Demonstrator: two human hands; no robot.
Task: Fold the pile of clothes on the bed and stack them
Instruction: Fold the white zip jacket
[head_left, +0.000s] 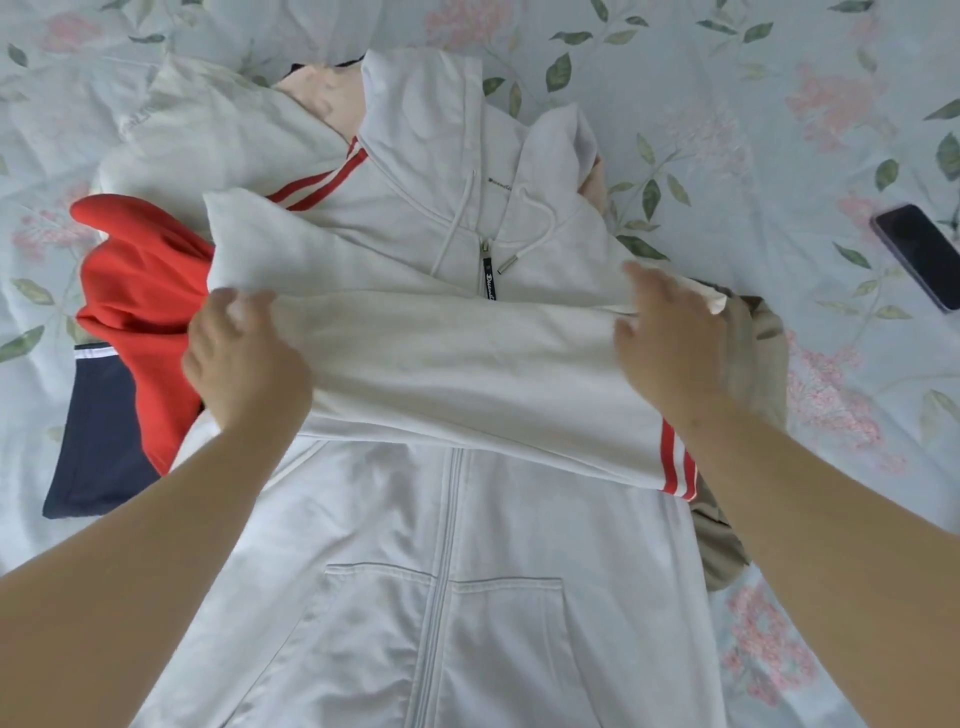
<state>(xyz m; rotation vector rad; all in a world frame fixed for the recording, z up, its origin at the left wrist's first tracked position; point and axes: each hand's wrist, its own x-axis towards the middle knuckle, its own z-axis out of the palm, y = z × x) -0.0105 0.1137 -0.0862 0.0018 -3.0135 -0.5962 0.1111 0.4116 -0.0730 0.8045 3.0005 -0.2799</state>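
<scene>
Matt, probably cotton hoodie (467, 364) cloth

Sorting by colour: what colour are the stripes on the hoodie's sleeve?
Red: two stripes on the white hoodie sleeve, clearest in the head view.

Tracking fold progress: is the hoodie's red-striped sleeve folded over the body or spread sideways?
Folded over: the sleeve lies across the hoodie's chest, covering the zipper; left hand grips its end.

Pale blue bedsheet (727, 78), pink flowers and green leaves, a bit wrinkled — soft even light, dark phone (917, 257) lying at the right.
</scene>
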